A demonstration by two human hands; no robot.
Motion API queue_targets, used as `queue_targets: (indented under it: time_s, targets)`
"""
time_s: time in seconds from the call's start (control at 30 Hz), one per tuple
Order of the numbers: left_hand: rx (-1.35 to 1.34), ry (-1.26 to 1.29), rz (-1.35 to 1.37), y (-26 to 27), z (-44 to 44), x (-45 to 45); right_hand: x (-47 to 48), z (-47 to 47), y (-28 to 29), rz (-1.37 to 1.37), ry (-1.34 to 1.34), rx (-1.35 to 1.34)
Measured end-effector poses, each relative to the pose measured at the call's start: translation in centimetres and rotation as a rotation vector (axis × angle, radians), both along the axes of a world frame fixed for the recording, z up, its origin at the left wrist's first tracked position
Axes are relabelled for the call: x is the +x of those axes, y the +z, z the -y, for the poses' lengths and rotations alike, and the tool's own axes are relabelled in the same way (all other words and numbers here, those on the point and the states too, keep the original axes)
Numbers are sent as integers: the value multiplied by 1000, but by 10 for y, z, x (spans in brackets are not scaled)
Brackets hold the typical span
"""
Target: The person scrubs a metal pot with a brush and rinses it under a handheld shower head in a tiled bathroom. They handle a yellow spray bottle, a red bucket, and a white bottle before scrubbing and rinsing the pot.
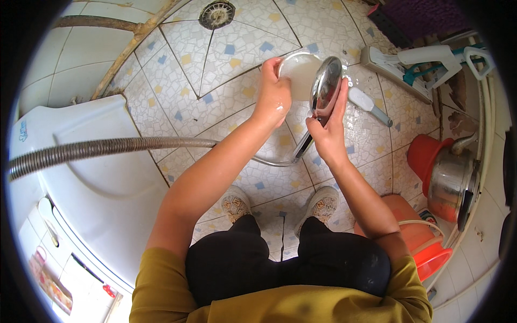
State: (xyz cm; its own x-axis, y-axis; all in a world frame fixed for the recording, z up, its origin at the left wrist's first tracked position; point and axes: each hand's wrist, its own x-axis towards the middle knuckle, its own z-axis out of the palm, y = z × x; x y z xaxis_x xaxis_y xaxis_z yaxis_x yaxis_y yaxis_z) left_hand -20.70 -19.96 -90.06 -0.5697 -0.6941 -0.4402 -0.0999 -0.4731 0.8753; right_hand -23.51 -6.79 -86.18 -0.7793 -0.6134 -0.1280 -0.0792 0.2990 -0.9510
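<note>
My left hand (274, 95) grips the rim of a round whitish, translucent container (299, 76), its open side tilted towards me. Wet skin glistens at that wrist. In my right hand (332, 135) is a chrome handheld shower head (326, 82), held upright beside the container, its spray face turned away from my view. Water drops show around its far edge. From its handle a flexible metal shower hose (121, 147) runs under my left forearm to the left. Just right of the shower head, a white and grey handled tool (368, 104) lies on the wet floor.
A round floor drain (217, 15) is set in the tiled floor (242, 117). On the left stands a white appliance or fixture (101, 169). Along the right wall are a squeeze mop (424, 66), a red pot (428, 157), a metal kettle (450, 185) and an orange bucket (420, 238).
</note>
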Motion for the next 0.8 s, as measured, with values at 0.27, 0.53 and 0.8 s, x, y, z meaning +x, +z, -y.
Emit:
queue_targets:
  time_s: [0.27, 0.53, 0.8]
  targets:
    - [242, -58, 135, 23, 10, -1, 8, 3, 8, 316, -28, -194]
    - [509, 40, -84, 28, -13, 12, -4, -1, 2, 462, -126, -272]
    - [58, -183, 143, -4, 14, 8, -12, -9, -3, 454, -58, -237]
